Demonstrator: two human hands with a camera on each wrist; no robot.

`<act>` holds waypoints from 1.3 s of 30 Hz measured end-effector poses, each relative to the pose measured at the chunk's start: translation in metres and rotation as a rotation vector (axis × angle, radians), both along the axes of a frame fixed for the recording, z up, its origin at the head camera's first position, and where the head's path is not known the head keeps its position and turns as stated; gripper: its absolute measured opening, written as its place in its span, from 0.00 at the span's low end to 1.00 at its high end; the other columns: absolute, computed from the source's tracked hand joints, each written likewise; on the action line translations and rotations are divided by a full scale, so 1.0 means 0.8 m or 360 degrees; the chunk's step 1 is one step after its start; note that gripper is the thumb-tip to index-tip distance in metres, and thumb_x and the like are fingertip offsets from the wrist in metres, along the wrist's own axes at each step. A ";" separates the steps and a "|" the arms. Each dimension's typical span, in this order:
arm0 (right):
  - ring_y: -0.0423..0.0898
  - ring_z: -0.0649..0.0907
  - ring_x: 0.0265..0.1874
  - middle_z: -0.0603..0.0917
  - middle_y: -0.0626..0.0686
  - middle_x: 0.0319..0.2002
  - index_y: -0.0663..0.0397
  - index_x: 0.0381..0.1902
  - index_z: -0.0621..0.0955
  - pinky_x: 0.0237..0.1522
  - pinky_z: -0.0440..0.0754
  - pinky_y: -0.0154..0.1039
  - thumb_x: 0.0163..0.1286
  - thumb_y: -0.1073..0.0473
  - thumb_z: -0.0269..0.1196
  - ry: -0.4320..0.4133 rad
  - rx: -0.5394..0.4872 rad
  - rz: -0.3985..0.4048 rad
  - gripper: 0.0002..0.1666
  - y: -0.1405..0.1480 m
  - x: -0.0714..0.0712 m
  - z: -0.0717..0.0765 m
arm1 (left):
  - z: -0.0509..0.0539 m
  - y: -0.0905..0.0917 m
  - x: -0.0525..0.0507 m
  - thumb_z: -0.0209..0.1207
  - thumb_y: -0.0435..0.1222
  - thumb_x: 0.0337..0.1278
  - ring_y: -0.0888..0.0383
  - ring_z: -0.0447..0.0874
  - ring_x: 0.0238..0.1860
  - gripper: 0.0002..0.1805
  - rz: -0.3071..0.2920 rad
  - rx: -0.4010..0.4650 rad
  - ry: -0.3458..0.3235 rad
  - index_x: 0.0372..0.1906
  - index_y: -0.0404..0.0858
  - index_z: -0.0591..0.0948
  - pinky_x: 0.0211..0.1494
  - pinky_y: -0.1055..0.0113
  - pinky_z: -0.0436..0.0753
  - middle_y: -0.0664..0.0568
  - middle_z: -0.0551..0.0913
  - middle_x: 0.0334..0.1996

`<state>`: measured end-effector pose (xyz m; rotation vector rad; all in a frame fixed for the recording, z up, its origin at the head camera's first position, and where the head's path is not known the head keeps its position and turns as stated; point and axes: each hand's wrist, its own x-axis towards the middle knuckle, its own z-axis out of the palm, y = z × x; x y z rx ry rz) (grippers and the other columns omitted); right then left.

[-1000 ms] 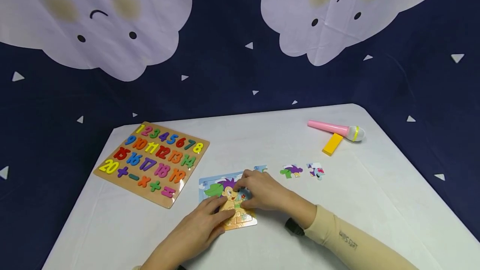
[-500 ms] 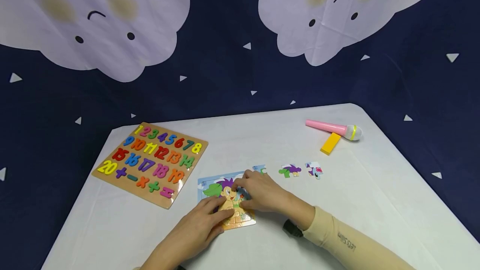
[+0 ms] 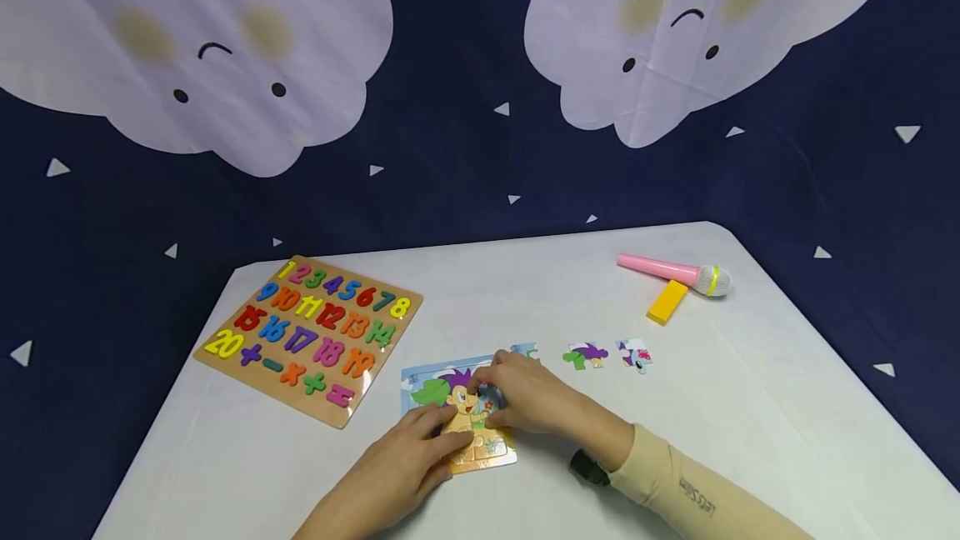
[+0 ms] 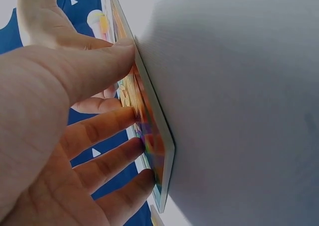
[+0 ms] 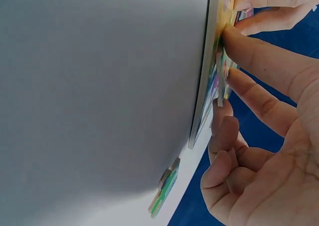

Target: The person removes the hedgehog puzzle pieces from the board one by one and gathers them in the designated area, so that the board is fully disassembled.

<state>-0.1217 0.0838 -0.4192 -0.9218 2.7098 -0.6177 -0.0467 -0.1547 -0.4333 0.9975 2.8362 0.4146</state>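
A jigsaw puzzle board [image 3: 491, 463] with a purple-haired hedgehog picture lies in front of me. My left hand [image 3: 401, 458] rests on its lower left part; in the left wrist view the thumb [image 4: 117, 59] and spread fingertips touch the board's surface. My right hand [image 3: 536, 394] is over the right side, its thumb and fingers pinching a puzzle piece [image 5: 221, 84]. That piece stands tilted up from the board in the right wrist view. Curled fingers hide much of its picture.
Loose puzzle pieces lie beyond the right hand: a blue one [image 3: 525, 349], a green-purple one [image 3: 587, 355] and one with a red flower [image 3: 635, 355]. A wooden number board [image 3: 307, 340] is at left; a pink microphone [image 3: 667, 268] and yellow block [image 3: 667, 302] at right.
The head view has tilted slightly, so everything sits a little lower in it. Both hands stay at the same places on the puzzle board, with hardly any visible movement.
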 end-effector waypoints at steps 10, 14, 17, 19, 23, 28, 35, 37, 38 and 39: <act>0.39 0.77 0.39 0.87 0.46 0.43 0.42 0.53 0.91 0.37 0.74 0.33 0.57 0.54 0.83 0.0063 0.0075 0.0041 0.24 0.000 -0.007 0.002 | 0.000 0.001 0.001 0.67 0.42 0.73 0.47 0.77 0.73 0.22 0.0014 0.0015 -0.0005 0.68 0.54 0.84 0.71 0.46 0.85 0.50 0.79 0.71; 0.40 0.78 0.40 0.88 0.46 0.45 0.41 0.53 0.92 0.37 0.74 0.33 0.57 0.53 0.83 0.0119 0.0084 0.0066 0.24 -0.001 -0.007 0.001 | 0.000 0.003 0.004 0.68 0.41 0.72 0.44 0.77 0.73 0.22 0.0035 0.0007 -0.0002 0.68 0.53 0.84 0.71 0.44 0.84 0.48 0.79 0.71; 0.39 0.78 0.39 0.89 0.47 0.46 0.41 0.53 0.92 0.37 0.74 0.33 0.57 0.52 0.83 0.0147 0.0093 0.0068 0.24 0.000 -0.007 -0.001 | 0.001 0.004 0.005 0.68 0.41 0.72 0.42 0.77 0.74 0.22 0.0055 0.0000 -0.0019 0.68 0.52 0.84 0.71 0.43 0.84 0.47 0.79 0.72; 0.38 0.78 0.38 0.89 0.46 0.45 0.40 0.53 0.92 0.37 0.73 0.32 0.57 0.51 0.82 0.0158 0.0098 0.0060 0.24 0.000 -0.007 -0.002 | 0.001 0.004 0.005 0.68 0.41 0.72 0.42 0.77 0.74 0.22 0.0063 -0.0010 -0.0029 0.68 0.53 0.84 0.71 0.43 0.84 0.47 0.79 0.72; 0.36 0.76 0.34 0.88 0.45 0.42 0.41 0.51 0.92 0.36 0.73 0.33 0.55 0.52 0.82 0.0179 0.0073 0.0057 0.23 0.004 -0.007 -0.003 | 0.003 0.005 0.005 0.68 0.42 0.72 0.43 0.77 0.74 0.22 0.0071 -0.0025 -0.0046 0.68 0.53 0.84 0.71 0.44 0.84 0.48 0.79 0.72; 0.36 0.73 0.30 0.87 0.44 0.39 0.42 0.49 0.93 0.36 0.73 0.34 0.53 0.54 0.82 0.0174 0.0032 0.0022 0.23 0.015 -0.007 -0.003 | 0.002 0.006 0.005 0.68 0.43 0.72 0.43 0.76 0.75 0.23 0.0076 -0.0040 -0.0073 0.68 0.55 0.84 0.71 0.43 0.83 0.48 0.78 0.72; 0.38 0.73 0.29 0.86 0.46 0.39 0.43 0.51 0.92 0.34 0.72 0.35 0.53 0.55 0.82 0.0122 -0.0019 -0.0047 0.25 0.037 -0.008 0.004 | 0.000 0.005 0.005 0.68 0.43 0.72 0.43 0.77 0.75 0.23 0.0054 -0.0032 -0.0029 0.68 0.55 0.83 0.72 0.44 0.83 0.48 0.78 0.73; 0.38 0.73 0.29 0.85 0.46 0.38 0.43 0.51 0.92 0.34 0.73 0.34 0.53 0.56 0.82 0.0115 -0.0031 -0.0064 0.25 0.046 -0.008 0.006 | 0.000 0.005 0.005 0.68 0.43 0.72 0.43 0.77 0.75 0.22 0.0044 -0.0025 -0.0008 0.68 0.55 0.83 0.72 0.44 0.83 0.48 0.78 0.73; 0.38 0.74 0.29 0.85 0.46 0.38 0.43 0.51 0.92 0.34 0.73 0.34 0.53 0.57 0.82 0.0112 -0.0037 -0.0073 0.25 0.050 -0.007 0.007 | 0.000 0.005 0.005 0.68 0.43 0.72 0.44 0.77 0.75 0.22 0.0044 -0.0024 -0.0010 0.68 0.55 0.83 0.72 0.44 0.83 0.48 0.78 0.73; 0.38 0.74 0.30 0.85 0.46 0.38 0.43 0.51 0.92 0.35 0.73 0.34 0.53 0.57 0.82 0.0105 -0.0040 -0.0084 0.25 0.055 -0.007 0.008 | 0.000 0.005 0.005 0.68 0.43 0.72 0.44 0.77 0.75 0.22 0.0044 -0.0023 -0.0011 0.68 0.55 0.83 0.72 0.44 0.83 0.48 0.78 0.73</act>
